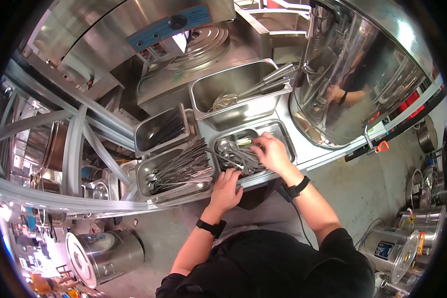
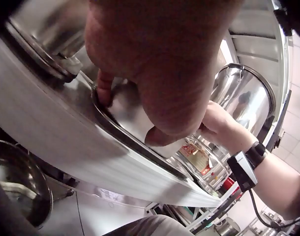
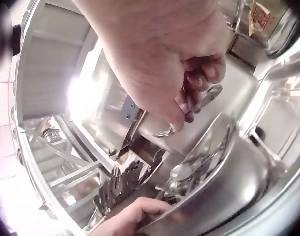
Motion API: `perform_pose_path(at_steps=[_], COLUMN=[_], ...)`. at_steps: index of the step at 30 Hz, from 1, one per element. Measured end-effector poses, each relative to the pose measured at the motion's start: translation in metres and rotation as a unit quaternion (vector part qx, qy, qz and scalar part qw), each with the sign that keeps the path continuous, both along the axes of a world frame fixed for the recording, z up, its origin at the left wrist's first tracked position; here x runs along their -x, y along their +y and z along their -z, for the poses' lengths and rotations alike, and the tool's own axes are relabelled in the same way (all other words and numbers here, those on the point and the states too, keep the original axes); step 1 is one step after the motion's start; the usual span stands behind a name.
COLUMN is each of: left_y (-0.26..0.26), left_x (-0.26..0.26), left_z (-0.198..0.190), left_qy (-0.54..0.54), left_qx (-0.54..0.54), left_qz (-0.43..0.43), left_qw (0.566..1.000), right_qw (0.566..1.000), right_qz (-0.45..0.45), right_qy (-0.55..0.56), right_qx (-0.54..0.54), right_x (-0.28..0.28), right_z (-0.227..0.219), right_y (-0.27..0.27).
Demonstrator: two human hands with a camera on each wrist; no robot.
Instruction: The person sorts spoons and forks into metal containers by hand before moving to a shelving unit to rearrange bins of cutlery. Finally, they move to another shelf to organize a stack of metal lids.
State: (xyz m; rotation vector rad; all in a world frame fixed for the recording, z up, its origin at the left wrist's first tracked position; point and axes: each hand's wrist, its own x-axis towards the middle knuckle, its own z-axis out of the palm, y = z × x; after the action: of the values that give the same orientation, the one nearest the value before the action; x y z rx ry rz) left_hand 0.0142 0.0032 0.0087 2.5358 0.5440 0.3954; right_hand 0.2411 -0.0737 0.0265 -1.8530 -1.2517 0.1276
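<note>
Whisk (image 1: 225, 102): in rear pan (image 1: 248, 112)
Cutlery pan (image 1: 287, 140): before rear pan, left of pot (image 1: 333, 69)
Utensil pan (image 1: 143, 175): left of cutlery pan, before small pan (image 1: 138, 139)

You're working in what is looking like a commercial kitchen: rectangular stainless-steel pans (image 1: 201, 99) are holding metal utensils and wire whisks (image 1: 226, 102), a tall shiny steel pot (image 1: 352, 74) is standing beside them, and large lidded silver drums (image 1: 107, 256) are sitting on a grey floor (image 1: 169, 238), though the edges are showing poorly.
</note>
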Motion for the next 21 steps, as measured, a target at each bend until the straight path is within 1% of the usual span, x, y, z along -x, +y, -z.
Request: perform_pose_path(at_steps=[2, 3, 5, 6, 8, 9, 11, 12, 13, 14, 17, 21], left_y=[0.001, 0.001, 0.000, 0.001, 0.001, 0.001, 0.001, 0.001, 0.001, 0.001, 0.000, -0.001], left_x=[0.001, 0.001, 0.000, 0.000, 0.000, 0.000, -0.001, -0.001, -0.001, -0.001, -0.001, -0.001], left_z=[0.002, 0.003, 0.001, 0.001, 0.003, 0.004, 0.005, 0.005, 0.005, 0.005, 0.002, 0.003], left_qy=[-0.007, -0.016, -0.012, -0.007, -0.002, 0.000, -0.001, -0.002, 0.000, 0.000, 0.002, -0.001], left_qx=[-0.002, -0.004, 0.001, 0.002, 0.006, 0.004, 0.003, 0.000, -0.002, -0.002, -0.006, -0.014], left_qz=[-0.001, 0.003, 0.002, -0.001, -0.004, -0.005, -0.002, -0.002, -0.002, -0.002, -0.002, -0.004], left_qw=[1.000, 1.000, 1.000, 1.000, 1.000, 1.000, 1.000, 1.000, 1.000, 1.000, 1.000, 1.000], right_qw=[0.999, 0.996, 0.990, 0.989, 0.976, 0.976, 0.973, 0.972, 0.973, 0.971, 0.969, 0.970], right_qz=[0.050, 0.076, 0.108, 0.112, 0.110, 0.113, 0.057, 0.058, 0.058, 0.063, 0.076, 0.092], right_qy=[-0.010, 0.019, 0.028, 0.028, 0.008, 0.008, 0.015, -0.014, -0.012, -0.032, -0.064, -0.083], right_qx=[-0.002, 0.031, 0.091, 0.094, 0.185, 0.188, 0.221, 0.226, 0.224, 0.228, 0.227, 0.208], right_x=[-0.014, -0.020, -0.034, -0.036, -0.035, -0.033, -0.025, -0.022, -0.023, -0.027, -0.038, -0.044], right_z=[0.013, 0.014, 0.026, 0.031, 0.038, 0.038, 0.037, 0.039, 0.045, 0.056, 0.067, 0.057], right_y=[-0.006, -0.013, -0.029, -0.037, -0.053, -0.058, -0.064, -0.064, -0.063, -0.061, -0.062, -0.064])
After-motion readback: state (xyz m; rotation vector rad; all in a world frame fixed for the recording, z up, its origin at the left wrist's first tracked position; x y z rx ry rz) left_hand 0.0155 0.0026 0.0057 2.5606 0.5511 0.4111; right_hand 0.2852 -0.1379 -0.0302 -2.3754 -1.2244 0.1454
